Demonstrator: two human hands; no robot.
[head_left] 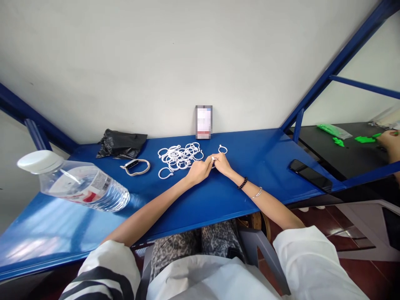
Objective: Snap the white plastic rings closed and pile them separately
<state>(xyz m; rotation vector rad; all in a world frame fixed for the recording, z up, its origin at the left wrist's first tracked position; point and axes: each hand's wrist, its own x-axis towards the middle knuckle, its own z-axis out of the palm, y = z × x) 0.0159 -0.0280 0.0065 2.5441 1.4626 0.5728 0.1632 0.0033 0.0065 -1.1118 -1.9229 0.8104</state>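
Observation:
My left hand (201, 171) and my right hand (221, 163) meet over the blue table (193, 204), fingers pinched together. Between them is a small white plastic ring (213, 158), mostly covered by my fingers; it looks like the rings lying around it. A pile of white rings (179, 156) lies just left of my left hand, each ring with a small knob at its joint. One separate white ring (223, 149) rests beyond my right hand. Both hands appear closed on the same ring.
A smartwatch (136, 166), a black plastic bag (120, 143) and a water bottle (81, 185) are on the left. A phone (204, 122) leans on the wall; another phone (311, 175) lies right. Another person's hand (392, 143) is near green pieces (365, 139).

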